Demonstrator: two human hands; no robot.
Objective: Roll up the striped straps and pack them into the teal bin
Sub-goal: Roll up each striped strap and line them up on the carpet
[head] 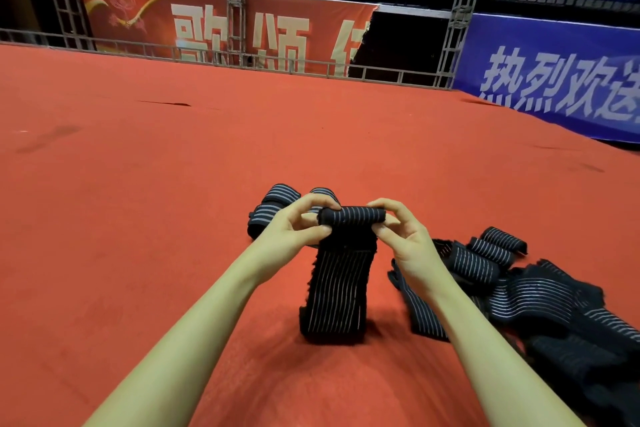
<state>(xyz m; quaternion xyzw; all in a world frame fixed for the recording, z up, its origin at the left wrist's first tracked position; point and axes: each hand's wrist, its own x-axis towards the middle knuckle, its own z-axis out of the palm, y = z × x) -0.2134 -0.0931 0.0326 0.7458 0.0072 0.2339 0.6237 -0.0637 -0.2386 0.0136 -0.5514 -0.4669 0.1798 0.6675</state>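
Both hands up at chest height over the red carpet [138, 218]. Left hand [298, 222] and right hand [401, 232] each pinch one end of a small roll at the top of a striped strap [341, 288], thumbs below and fingers curled over, likely to keep the coil tight and square. The unrolled tail hangs down and its bottom fold rests on the carpet, which keeps it straight for winding. Rolling looks barely begun. Rolled straps [273, 208] lie just behind the left hand, set apart as done. A loose heap of straps [540, 302] waits at right. No teal bin in view.
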